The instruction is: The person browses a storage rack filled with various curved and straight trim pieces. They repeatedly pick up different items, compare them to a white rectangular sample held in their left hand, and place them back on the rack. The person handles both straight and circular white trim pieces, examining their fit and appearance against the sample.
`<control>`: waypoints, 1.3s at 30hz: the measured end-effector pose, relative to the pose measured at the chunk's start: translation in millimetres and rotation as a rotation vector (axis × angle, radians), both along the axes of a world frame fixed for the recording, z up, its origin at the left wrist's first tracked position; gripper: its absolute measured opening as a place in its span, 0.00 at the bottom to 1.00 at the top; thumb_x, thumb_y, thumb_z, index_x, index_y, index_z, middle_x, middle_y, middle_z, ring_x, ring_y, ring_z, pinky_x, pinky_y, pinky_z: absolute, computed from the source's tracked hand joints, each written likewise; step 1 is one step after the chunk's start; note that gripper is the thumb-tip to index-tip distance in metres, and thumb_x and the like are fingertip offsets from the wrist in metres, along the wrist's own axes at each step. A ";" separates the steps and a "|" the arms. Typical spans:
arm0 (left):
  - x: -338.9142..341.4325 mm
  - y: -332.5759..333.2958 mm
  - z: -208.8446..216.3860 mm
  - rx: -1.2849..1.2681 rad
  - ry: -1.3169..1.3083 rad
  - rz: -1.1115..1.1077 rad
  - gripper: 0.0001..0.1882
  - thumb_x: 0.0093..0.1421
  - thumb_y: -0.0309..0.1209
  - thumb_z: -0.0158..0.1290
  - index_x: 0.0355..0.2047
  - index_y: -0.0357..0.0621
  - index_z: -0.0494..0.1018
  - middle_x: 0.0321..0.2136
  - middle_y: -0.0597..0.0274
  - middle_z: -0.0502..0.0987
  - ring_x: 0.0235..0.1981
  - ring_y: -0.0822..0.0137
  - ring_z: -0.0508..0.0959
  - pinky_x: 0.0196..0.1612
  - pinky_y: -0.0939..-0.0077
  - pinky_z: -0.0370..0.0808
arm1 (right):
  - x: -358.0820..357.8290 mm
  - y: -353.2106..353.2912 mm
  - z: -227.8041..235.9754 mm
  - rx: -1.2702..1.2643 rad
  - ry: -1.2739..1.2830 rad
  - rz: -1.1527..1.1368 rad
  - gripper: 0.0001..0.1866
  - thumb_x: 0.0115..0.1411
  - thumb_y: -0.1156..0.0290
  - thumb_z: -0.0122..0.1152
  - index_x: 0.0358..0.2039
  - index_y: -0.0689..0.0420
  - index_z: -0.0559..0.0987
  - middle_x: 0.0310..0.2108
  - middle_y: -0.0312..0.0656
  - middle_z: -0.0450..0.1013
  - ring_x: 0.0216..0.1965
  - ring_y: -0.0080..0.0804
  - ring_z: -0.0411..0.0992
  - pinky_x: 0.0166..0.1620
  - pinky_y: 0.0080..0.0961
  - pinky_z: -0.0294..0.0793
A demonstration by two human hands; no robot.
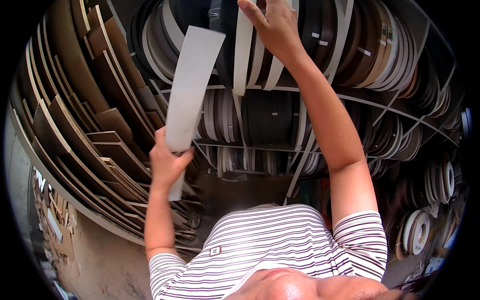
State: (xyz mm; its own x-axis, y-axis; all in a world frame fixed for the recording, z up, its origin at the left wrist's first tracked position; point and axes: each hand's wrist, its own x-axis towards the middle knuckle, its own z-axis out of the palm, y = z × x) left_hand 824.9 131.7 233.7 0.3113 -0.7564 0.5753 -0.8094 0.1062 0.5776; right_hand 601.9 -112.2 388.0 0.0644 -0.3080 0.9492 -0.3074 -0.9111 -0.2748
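Observation:
My left hand (169,162) is closed round the lower part of a flat white strip of board (192,82), which stands upright and tilts slightly right. Its short lower end shows beneath the hand. My right hand (277,25) reaches up to the top shelf, where its thumb lies on a cream-white roll of edge banding (242,60). The fingertips run out at the upper edge, so the full grip is hidden. That roll hangs lower than the dark rolls (320,37) beside it.
Metal racks hold several rows of edge-banding rolls (272,117) in white, brown and black. Brown board panels (95,115) stand packed on edge at the left. More rolls (416,232) hang at the lower right. Cardboard scraps (57,215) lie at the lower left.

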 end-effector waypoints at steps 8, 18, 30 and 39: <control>-85.4 -90.7 -36.9 -0.184 0.283 -0.002 0.36 0.48 0.29 0.71 0.52 0.39 0.61 0.39 0.48 0.80 0.39 0.59 0.82 0.43 0.66 0.78 | 9.3 -2.5 -7.3 -0.014 0.037 -0.046 0.18 0.72 0.56 0.47 0.41 0.61 0.70 0.36 0.57 0.71 0.43 0.57 0.69 0.47 0.49 0.67; -86.3 -85.6 -12.1 -0.067 0.344 -0.044 0.34 0.48 0.28 0.68 0.52 0.40 0.62 0.39 0.50 0.80 0.38 0.60 0.82 0.43 0.66 0.78 | 0.0 -0.1 -2.9 0.086 0.116 -0.073 0.21 0.73 0.53 0.43 0.40 0.61 0.70 0.38 0.56 0.71 0.47 0.55 0.68 0.51 0.49 0.66; -80.6 -78.4 -19.9 -0.018 0.356 -0.073 0.36 0.46 0.30 0.68 0.53 0.39 0.62 0.39 0.49 0.81 0.39 0.56 0.83 0.44 0.64 0.78 | 16.5 -4.1 -35.3 -0.012 0.156 -0.073 0.33 0.70 0.54 0.51 0.63 0.69 0.62 0.62 0.67 0.61 0.64 0.59 0.62 0.64 0.45 0.64; -42.9 -44.7 -39.3 -0.212 0.362 0.014 0.42 0.46 0.30 0.71 0.56 0.29 0.60 0.41 0.47 0.79 0.41 0.61 0.81 0.44 0.68 0.79 | 34.1 19.3 -67.5 0.694 -0.102 0.711 0.67 0.50 0.40 0.70 0.74 0.64 0.40 0.69 0.63 0.52 0.70 0.51 0.54 0.70 0.37 0.52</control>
